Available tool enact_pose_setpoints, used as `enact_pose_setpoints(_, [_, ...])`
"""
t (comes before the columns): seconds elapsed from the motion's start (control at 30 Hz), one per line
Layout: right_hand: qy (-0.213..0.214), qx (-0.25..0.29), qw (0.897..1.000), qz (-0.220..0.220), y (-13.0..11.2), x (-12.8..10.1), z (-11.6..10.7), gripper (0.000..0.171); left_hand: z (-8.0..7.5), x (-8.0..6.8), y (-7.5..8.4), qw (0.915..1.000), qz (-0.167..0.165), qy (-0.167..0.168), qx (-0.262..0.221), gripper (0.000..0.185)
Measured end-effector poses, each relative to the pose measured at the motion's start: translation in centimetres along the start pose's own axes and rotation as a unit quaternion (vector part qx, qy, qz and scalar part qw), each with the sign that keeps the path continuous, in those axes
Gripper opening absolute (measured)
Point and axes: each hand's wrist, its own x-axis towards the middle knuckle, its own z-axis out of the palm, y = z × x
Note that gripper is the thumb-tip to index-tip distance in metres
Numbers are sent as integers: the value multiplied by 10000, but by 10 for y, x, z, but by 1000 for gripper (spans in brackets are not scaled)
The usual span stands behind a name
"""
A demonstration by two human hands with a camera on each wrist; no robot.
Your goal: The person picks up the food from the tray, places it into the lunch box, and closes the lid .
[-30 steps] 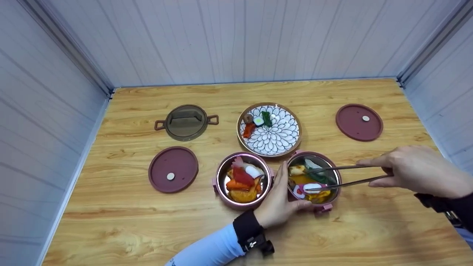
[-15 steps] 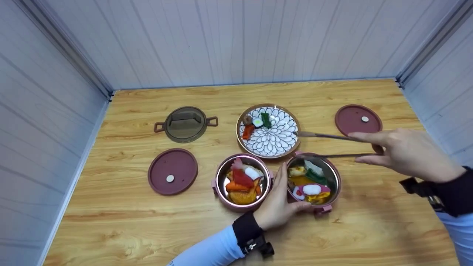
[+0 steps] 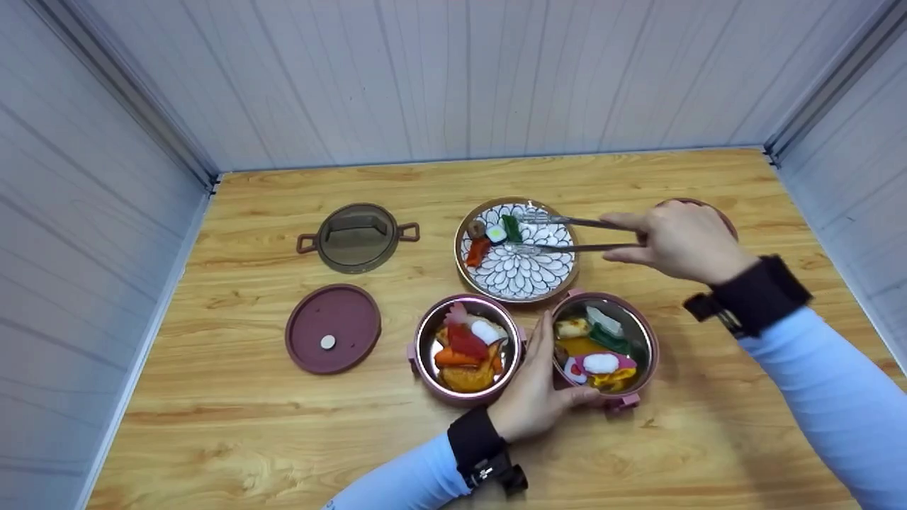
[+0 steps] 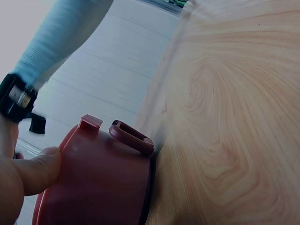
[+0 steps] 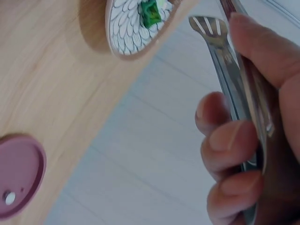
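Observation:
My right hand (image 3: 680,241) grips metal tongs (image 3: 567,234) whose tips hover over the flower-patterned plate (image 3: 531,273), just right of a green food piece (image 3: 511,228). The tongs hold nothing. The plate also carries a red piece (image 3: 477,249) and a white-and-yellow piece (image 3: 494,233). My left hand (image 3: 535,389) holds the side of the right pink steel bowl (image 3: 631,315), which contains several food pieces. In the left wrist view its thumb (image 4: 35,168) presses the bowl's pink wall (image 4: 103,187). In the right wrist view the fingers (image 5: 229,145) curl round the tongs (image 5: 225,56).
A second pink bowl (image 3: 425,333) full of food stands left of my left hand. A maroon lid (image 3: 333,327) lies at the left, another is mostly hidden behind my right hand. A brown glass lid (image 3: 358,235) with handles sits at the back left. White walls enclose the wooden table.
My right hand lifted the tongs out of the right bowl and carried them back and left, over the patterned plate. The left hand stayed on the bowl.

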Motion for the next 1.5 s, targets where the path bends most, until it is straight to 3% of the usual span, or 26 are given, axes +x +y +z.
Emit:
enact_pose_setpoints(0.2, [-501, -31, 9987, 99, -13, 41, 11, 58, 1, 0, 2, 10000, -18, 9, -14, 114])
enact_pose_setpoints(0.4, [-625, 45, 9978, 209, -25, 70, 19, 55, 2, 0, 5, 10000, -17, -9, -14, 113])
enact_pose_setpoints(0.8, [-902, 111, 9955, 260, -31, 83, 32, 51, 2, 0, 4, 10000, -55, -18, 16, 113])
enact_pose_setpoints(0.97, [-818, 102, 9963, 228, -30, 78, 27, 49, 2, 0, 3, 10000, -60, 0, -5, 115])
enact_pose_setpoints(1.17, [-734, 204, 9961, 437, -22, 63, 1, 55, 1, 0, 2, 9999, -126, 21, -32, 115])
enact_pose_setpoints(1.37, [-781, 27, 9962, 391, -8, 26, -28, 58, 1, 1, 1, 10000, -87, 19, 12, 114])
enact_pose_setpoints(1.5, [-654, -188, 9976, -96, 5, -7, -37, 50, 1, 1, 1, 10000, -58, 28, 63, 113])
